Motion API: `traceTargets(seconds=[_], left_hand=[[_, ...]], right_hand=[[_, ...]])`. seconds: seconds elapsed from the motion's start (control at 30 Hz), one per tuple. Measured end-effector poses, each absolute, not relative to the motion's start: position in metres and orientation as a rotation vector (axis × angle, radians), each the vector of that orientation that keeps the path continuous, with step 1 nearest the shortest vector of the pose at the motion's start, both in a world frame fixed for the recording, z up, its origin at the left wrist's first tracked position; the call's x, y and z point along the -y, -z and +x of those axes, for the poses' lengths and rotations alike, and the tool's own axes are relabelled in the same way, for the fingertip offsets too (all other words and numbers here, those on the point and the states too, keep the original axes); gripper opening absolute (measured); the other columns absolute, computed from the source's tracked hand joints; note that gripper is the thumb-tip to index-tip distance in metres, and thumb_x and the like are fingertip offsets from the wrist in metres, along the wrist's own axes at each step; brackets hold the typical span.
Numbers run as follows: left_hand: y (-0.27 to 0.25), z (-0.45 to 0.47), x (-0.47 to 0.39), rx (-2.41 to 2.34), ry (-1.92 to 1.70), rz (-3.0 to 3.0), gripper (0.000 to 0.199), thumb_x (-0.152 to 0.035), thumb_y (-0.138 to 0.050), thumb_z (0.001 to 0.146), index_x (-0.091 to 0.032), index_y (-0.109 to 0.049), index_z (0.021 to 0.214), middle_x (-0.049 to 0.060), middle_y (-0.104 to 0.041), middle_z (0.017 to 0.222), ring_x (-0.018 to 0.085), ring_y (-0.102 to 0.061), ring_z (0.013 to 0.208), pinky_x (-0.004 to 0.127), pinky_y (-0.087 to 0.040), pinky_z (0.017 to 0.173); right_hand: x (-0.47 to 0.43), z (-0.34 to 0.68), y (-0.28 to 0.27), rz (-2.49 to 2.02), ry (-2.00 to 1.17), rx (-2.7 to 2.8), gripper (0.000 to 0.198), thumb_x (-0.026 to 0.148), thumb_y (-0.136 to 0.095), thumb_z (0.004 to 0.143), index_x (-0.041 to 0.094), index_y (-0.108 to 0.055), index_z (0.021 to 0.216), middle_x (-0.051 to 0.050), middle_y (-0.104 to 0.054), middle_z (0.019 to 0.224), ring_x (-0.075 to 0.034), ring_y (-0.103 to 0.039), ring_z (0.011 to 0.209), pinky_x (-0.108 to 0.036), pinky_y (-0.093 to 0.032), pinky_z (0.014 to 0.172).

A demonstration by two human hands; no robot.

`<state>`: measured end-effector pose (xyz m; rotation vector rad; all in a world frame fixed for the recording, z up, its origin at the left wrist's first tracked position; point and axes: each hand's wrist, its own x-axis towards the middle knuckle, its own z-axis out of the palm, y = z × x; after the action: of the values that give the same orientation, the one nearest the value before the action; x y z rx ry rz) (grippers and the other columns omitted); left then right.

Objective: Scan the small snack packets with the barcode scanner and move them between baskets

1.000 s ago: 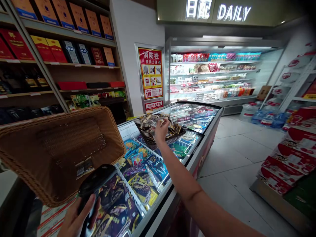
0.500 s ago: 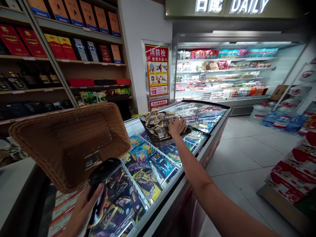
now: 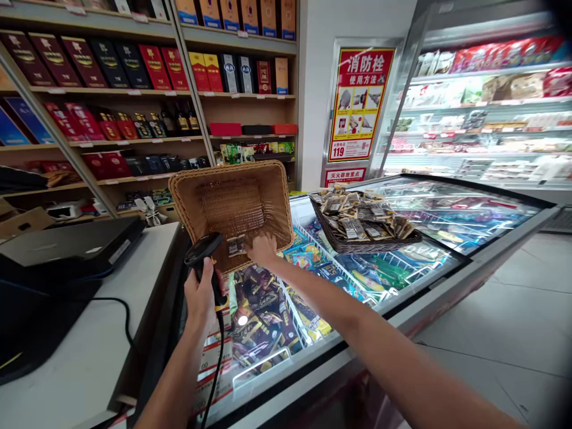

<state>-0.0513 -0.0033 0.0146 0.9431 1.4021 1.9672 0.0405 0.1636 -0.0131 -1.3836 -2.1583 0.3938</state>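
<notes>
My left hand [image 3: 201, 292] is closed around the handle of a black barcode scanner [image 3: 204, 250], whose cable hangs down. Inside the tipped brown wicker basket [image 3: 223, 190], a small dark packet [image 3: 236, 245] lies near the lower rim. My right hand [image 3: 264, 249] reaches into this basket just beside that packet, its fingers curled and partly hidden; what they hold, if anything, cannot be made out. To the right, a dark woven tray [image 3: 375, 245] carries a heap of similar small packets [image 3: 357, 211] on top of the freezer.
A glass-topped chest freezer [image 3: 447, 286] holds bagged goods in wire baskets. On the left, a white counter [image 3: 147, 256] bears a black device [image 3: 67, 250] with a cable. Shelves of boxes [image 3: 129, 65] and a lit chiller [image 3: 482, 113] stand behind.
My right hand has moved left from the packet heap in the tray into the wicker basket. The view has swung left. The scanner stays in my left hand.
</notes>
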Motion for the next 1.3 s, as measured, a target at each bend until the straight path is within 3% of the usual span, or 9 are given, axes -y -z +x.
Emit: traceTargets(seconds=[0.17, 0.33, 0.47, 0.6, 0.7, 0.9, 1.03, 1.2, 1.3], left_hand=[[-0.008, -0.049, 0.004, -1.355, -1.898, 0.924, 0.059, -0.072, -0.082, 0.072, -0.022, -0.055, 0.088, -0.007, -0.056, 0.057, 0.014, -0.061, 0.049, 0.023, -0.04, 0.042], [-0.005, -0.045, 0.003, -1.348, -1.871, 0.915, 0.061, -0.074, -0.082, 0.071, -0.024, -0.051, 0.086, -0.007, -0.057, 0.059, 0.015, -0.062, 0.05, 0.023, -0.039, 0.04], [-0.006, -0.04, 0.002, -1.323, -1.882, 0.929, 0.063, -0.075, -0.083, 0.069, -0.023, -0.052, 0.085, -0.006, -0.057, 0.059, 0.015, -0.063, 0.051, 0.023, -0.04, 0.041], [-0.008, -0.035, 0.004, -1.297, -1.91, 0.913, 0.061, -0.074, -0.082, 0.072, -0.022, -0.054, 0.089, -0.007, -0.057, 0.061, 0.014, -0.062, 0.05, 0.023, -0.042, 0.043], [-0.011, -0.034, 0.006, -1.288, -1.914, 0.897, 0.061, -0.072, -0.082, 0.072, -0.022, -0.055, 0.092, -0.007, -0.057, 0.061, 0.013, -0.06, 0.048, 0.023, -0.04, 0.042], [-0.012, -0.042, 0.004, -1.294, -1.948, 0.908, 0.064, -0.073, -0.083, 0.071, -0.019, -0.06, 0.096, -0.007, -0.058, 0.06, 0.013, -0.059, 0.046, 0.023, -0.038, 0.04], [-0.01, -0.042, 0.003, -1.274, -1.945, 0.916, 0.064, -0.074, -0.084, 0.069, -0.019, -0.06, 0.094, -0.007, -0.058, 0.061, 0.011, -0.056, 0.045, 0.022, -0.039, 0.039], [-0.011, -0.035, 0.004, -1.268, -1.911, 0.931, 0.065, -0.074, -0.084, 0.068, -0.02, -0.058, 0.092, -0.006, -0.06, 0.063, 0.009, -0.05, 0.042, 0.021, -0.039, 0.037], [-0.01, -0.034, 0.004, -1.266, -1.886, 0.944, 0.063, -0.073, -0.084, 0.069, -0.021, -0.056, 0.091, -0.007, -0.059, 0.063, 0.009, -0.051, 0.043, 0.021, -0.039, 0.037]], right_hand=[[-0.175, -0.005, 0.02, -1.504, -0.632, 2.02, 0.039, 0.048, -0.079, 0.088, 0.017, -0.08, 0.11, -0.022, -0.064, 0.142, -0.04, -0.046, 0.143, -0.051, -0.035, 0.116], [-0.179, 0.006, 0.025, -1.41, -0.827, 1.941, 0.024, 0.027, -0.077, 0.087, 0.027, -0.077, 0.111, -0.007, -0.078, 0.115, -0.028, -0.068, 0.12, -0.038, -0.048, 0.103], [-0.182, 0.019, 0.025, -1.396, -0.8, 1.921, 0.053, 0.031, -0.085, 0.081, 0.02, -0.068, 0.13, -0.015, -0.07, 0.134, -0.03, -0.068, 0.121, -0.036, -0.052, 0.099], [-0.183, 0.005, 0.02, -1.426, -0.758, 1.95, 0.046, 0.05, -0.081, 0.085, 0.015, -0.075, 0.115, -0.021, -0.057, 0.15, -0.037, -0.054, 0.14, -0.041, -0.048, 0.108], [-0.177, -0.011, 0.015, -1.446, -0.732, 2.039, 0.05, 0.05, -0.088, 0.077, 0.017, -0.075, 0.112, -0.019, -0.057, 0.151, -0.038, -0.045, 0.146, -0.045, -0.043, 0.114], [-0.17, -0.004, 0.007, -1.34, -0.939, 1.892, 0.051, 0.021, -0.087, 0.072, 0.024, -0.068, 0.12, -0.008, -0.076, 0.117, -0.027, -0.069, 0.114, -0.035, -0.053, 0.094], [-0.169, 0.046, 0.001, -1.15, -1.075, 1.569, 0.053, 0.019, -0.088, 0.067, 0.022, -0.068, 0.116, -0.004, -0.076, 0.11, -0.022, -0.071, 0.104, -0.033, -0.056, 0.09], [-0.156, 0.124, -0.002, -0.868, -1.642, 1.15, 0.036, 0.019, -0.089, 0.062, 0.018, -0.067, 0.09, -0.002, -0.074, 0.084, -0.016, -0.07, 0.073, -0.03, -0.059, 0.071], [-0.144, 0.156, 0.003, -0.827, -1.679, 0.981, 0.05, 0.019, -0.095, 0.051, 0.019, -0.064, 0.09, 0.001, -0.072, 0.077, -0.014, -0.067, 0.067, -0.024, -0.054, 0.061]])
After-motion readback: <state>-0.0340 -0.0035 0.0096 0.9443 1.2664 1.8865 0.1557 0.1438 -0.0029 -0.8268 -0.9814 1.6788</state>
